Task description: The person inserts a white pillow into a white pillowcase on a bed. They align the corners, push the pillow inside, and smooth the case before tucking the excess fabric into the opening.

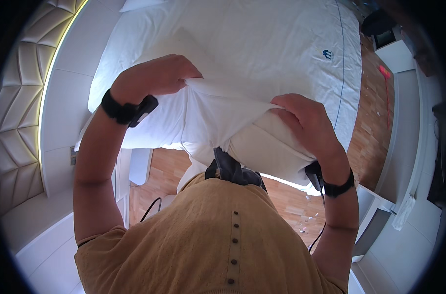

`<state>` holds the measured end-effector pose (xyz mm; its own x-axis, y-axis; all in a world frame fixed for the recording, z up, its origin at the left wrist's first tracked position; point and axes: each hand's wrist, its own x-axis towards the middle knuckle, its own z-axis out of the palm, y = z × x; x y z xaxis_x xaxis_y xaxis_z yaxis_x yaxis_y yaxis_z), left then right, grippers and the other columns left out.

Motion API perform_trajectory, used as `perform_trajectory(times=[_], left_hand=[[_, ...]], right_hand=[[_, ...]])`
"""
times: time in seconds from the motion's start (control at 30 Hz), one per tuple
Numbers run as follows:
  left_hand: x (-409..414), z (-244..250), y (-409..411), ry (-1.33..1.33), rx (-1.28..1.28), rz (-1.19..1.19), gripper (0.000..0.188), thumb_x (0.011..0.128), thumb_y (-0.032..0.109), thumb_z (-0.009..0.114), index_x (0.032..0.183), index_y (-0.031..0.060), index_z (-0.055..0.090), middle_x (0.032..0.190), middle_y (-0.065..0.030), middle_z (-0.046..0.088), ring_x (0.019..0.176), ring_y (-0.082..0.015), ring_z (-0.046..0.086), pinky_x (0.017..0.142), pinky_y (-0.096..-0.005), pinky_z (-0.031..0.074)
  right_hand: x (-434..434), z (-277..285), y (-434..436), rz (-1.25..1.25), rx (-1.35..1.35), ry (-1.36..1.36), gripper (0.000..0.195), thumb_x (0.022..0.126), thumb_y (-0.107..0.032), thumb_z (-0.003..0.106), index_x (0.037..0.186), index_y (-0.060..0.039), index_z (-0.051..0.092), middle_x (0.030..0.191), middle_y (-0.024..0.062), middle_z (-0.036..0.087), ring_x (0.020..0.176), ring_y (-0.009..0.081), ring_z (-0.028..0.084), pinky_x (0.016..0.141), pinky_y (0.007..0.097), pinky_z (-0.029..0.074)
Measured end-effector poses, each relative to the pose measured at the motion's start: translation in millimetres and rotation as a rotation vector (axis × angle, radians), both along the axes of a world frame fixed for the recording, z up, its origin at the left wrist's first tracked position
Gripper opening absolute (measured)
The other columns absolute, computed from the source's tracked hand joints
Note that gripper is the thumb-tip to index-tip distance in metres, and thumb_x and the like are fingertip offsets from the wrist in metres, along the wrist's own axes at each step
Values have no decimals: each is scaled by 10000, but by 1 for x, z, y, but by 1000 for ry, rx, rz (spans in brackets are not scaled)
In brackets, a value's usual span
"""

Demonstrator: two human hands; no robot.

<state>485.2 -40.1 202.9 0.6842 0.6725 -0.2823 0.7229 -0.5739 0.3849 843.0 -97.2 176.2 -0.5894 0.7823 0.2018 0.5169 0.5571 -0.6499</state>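
My left hand (168, 75) pinches the edge of a white cloth (223, 106), with the fingers partly hidden from above. Farther right and a little nearer to me, my right hand (304, 117) grips the same cloth by its edge. Between the two hands the cloth is stretched and falls in folds towards my waist. Beneath and beyond it a white bed cover (252, 44) spreads over the bed, with a thin blue line and a small blue emblem (327, 54) on its right side. Cream-coloured fabric (270, 143) bulges below my right hand.
A padded headboard panel (21, 88) with a lit strip runs along the left. Wooden flooring (370, 128) shows beyond the bed's right side, where a red long-handled tool (384, 73) lies. Small scraps (307, 222) litter the floor. A cable (320, 231) hangs by my right arm.
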Motion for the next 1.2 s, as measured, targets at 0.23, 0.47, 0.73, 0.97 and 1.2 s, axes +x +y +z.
perform_trajectory(times=[0.23, 0.47, 0.73, 0.97, 1.2], left_hand=[[42, -185, -6, 467, 478, 164, 459, 961, 104, 590, 1413, 178, 605, 1423, -50, 626, 1396, -249, 532, 1214, -617, 293], [70, -207, -96, -153, 584, 273, 680, 988, 452, 661, 1542, 108, 467, 1625, -147, 412, 1520, -332, 371, 1229, -589, 288], [60, -217, -50, -75, 489, 402, 614, 1009, 493, 619, 1470, 92, 552, 1568, -100, 500, 1496, -288, 409, 1260, -506, 258], [62, -235, -41, 13, 561, 434, 416, 1066, 344, 560, 1416, 126, 612, 1498, -47, 581, 1469, -240, 446, 1253, -513, 254], [79, -238, -64, -101, 588, 417, 560, 1058, 414, 545, 1547, 146, 487, 1608, -92, 462, 1532, -262, 360, 1278, -521, 193]], right_hand=[[0, -137, 45, -130, 39, -459, 188, 1019, -255, 619, 998, -76, 674, 937, 132, 719, 852, 382, 704, 758, 468, 576], [25, -128, 63, -210, 363, -585, 163, 1026, -255, 587, 946, -123, 638, 874, 96, 691, 845, 326, 702, 704, 458, 569], [73, -152, 45, -425, 275, -530, 106, 983, -196, 641, 924, -109, 635, 904, 112, 677, 865, 344, 681, 729, 481, 547], [-26, -155, -16, -231, -175, -509, 266, 948, -306, 717, 909, -43, 706, 877, 127, 724, 843, 352, 706, 745, 465, 558], [-65, -206, -23, -747, -397, 7, 289, 981, -284, 708, 928, -1, 686, 833, 128, 716, 710, 241, 759, 660, 375, 558]])
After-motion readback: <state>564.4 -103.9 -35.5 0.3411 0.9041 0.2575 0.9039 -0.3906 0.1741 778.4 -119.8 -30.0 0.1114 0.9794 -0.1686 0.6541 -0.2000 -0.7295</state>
